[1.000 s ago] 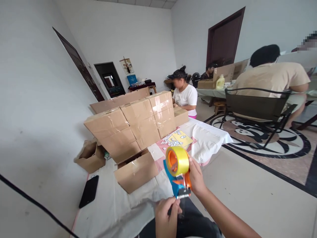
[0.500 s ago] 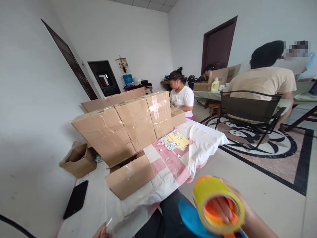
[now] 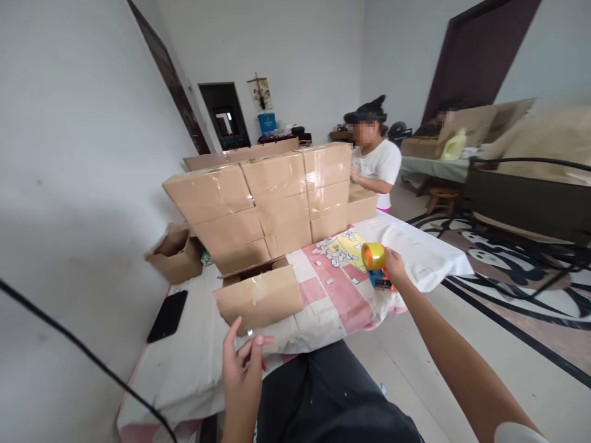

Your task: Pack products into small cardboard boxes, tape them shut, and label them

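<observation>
We see the room in soft, rather even, greyish light. On the stacked brown cardboard boxes (image 3: 277,206), clear shiny tape (image 3: 316,179) gives whitish glare, and a faint shadow falls on the plain white wall (image 3: 83,154). We find the round yellow tape roll (image 3: 375,256) vivid. Rightward, a blurred beige shirt (image 3: 547,138) loses detail, and the tall dark-brown door (image 3: 480,58) leans from lens distortion.

We count one left hand (image 3: 244,364), one right hand (image 3: 395,266), one tape dispenser (image 3: 379,280) and one yellow tape roll (image 3: 376,256). Across the tabletop (image 3: 184,376) we find three columns of stacked cartons (image 3: 281,203), two open cartons (image 3: 263,298), one flat black object (image 3: 168,316) and one yellow sheet (image 3: 351,244), plus paper scraps (image 3: 335,251) too jumbled for us to number.
</observation>
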`<state>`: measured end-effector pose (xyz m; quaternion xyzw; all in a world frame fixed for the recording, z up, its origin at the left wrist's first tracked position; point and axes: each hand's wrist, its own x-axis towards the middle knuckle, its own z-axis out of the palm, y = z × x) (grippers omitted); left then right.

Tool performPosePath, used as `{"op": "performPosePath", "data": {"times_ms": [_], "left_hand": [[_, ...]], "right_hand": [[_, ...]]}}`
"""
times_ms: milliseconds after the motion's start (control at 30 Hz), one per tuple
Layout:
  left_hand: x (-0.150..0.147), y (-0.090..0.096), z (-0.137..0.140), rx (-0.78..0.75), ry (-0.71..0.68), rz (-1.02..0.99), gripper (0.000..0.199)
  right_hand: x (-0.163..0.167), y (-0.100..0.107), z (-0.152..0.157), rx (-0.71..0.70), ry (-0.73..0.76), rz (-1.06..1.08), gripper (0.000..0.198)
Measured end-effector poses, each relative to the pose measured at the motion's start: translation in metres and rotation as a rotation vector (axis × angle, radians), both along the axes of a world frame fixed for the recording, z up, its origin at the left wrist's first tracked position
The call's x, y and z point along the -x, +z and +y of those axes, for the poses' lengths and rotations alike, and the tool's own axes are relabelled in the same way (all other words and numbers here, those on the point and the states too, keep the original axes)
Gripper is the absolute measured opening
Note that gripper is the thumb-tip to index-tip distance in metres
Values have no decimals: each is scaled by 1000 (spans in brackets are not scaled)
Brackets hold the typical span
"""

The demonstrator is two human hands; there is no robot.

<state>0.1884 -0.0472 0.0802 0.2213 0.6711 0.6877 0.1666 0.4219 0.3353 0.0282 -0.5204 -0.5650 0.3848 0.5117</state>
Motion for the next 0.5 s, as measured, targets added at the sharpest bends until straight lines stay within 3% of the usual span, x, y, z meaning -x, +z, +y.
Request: {"op": "performPosePath", "data": {"times_ms": [100,200,267,333,367,500], "left_hand": [[8,-2,3,-20,-38,7,82],[11,-2,2,-50,-55,6,80],[10,-2,1,-63,-62,2,79],[8,-2,2,-66,-78,-9,79],[6,-2,3,-63,-86,-14,80],[1,-12,8,-15,-102,19,83]], "right_hand": [[-3,-4,6,-13,-31,-52,47],[-2,0,-5,-97,-159,-75,39],[7,8,-30,-204,-289,-66,34],[25,21,-71,-345,-309,-47,29],[36,28,-96,-401,-199,-36,26],[93,59,-202,-468,659,11,20]]}}
